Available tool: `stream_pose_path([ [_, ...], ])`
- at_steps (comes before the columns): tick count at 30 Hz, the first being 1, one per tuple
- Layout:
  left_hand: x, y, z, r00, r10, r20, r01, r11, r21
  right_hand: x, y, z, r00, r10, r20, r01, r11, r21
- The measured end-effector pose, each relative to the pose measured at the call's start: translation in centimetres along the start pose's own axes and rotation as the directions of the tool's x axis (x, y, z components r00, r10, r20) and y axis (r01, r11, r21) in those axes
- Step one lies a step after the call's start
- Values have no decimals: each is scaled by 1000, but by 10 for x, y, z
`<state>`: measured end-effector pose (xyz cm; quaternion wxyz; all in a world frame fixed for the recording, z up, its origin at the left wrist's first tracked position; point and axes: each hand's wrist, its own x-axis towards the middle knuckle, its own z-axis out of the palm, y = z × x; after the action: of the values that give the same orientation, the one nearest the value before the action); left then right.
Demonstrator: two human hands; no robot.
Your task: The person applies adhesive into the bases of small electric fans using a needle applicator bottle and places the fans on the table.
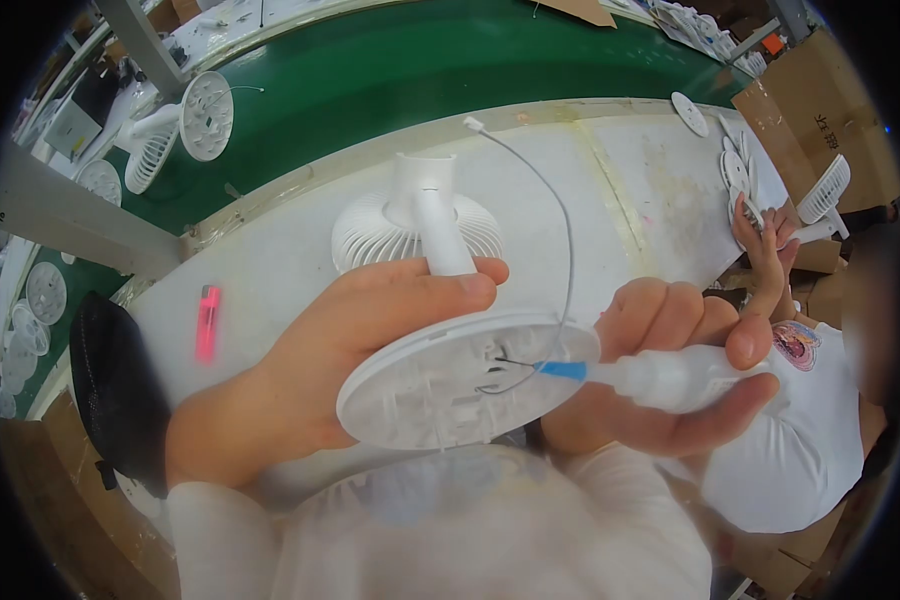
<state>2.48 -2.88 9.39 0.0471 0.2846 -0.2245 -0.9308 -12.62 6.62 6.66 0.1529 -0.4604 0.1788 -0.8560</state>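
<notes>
My left hand (370,320) is wrapped round the white neck of a small desk fan (444,225). The fan's round base (420,400) is tilted so its hollow underside shows. Beyond my fingers, the slatted fan head lies on the table. In my right hand (670,330) is a white squeeze bottle (680,378) with a blue tapered tip (562,370). Its thin needle end reaches into the middle of the base, by a dark wire; whether it touches anything I cannot tell. A grey cable (560,200) with a white plug curves up from the base.
A pink lighter (207,322) lies on the white table (300,240) at left, near a black padded object (115,390). Behind runs a green conveyor belt (390,75) carrying a fan (170,130). At right, a co-worker's hands (765,240) are near round white parts and another fan.
</notes>
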Motion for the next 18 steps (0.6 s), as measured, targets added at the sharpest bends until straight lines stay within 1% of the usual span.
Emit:
stream_pose_path([
  [4, -1, 1, -2, 1000, 2, -1, -2, 1000, 23, 0, 3, 4, 1000, -17, -19, 17, 1000, -6],
  [7, 0, 1, 1, 1000, -9, -5, 9, 1000, 12, 2, 1, 1, 1000, 3, -13, -3, 1000, -24],
  [10, 2, 1, 1, 1000, -6, 13, 6, 1000, 15, 4, -1, -4, 998, 58, 19, -58, 998, -6],
  [13, 3, 0, 1, 1000, -15, 10, 14, 1000, 23, 6, -3, -5, 994, 110, -2, -110, 994, -14],
  [16, 2, 0, 0, 1000, -13, -3, 13, 1000, 28, 5, -2, 0, 993, 107, -38, -108, 994, -12],
  [18, 0, 1, -1, 1000, -6, -12, 7, 999, 45, 5, -3, 0, 993, 119, -21, -120, 992, -28],
])
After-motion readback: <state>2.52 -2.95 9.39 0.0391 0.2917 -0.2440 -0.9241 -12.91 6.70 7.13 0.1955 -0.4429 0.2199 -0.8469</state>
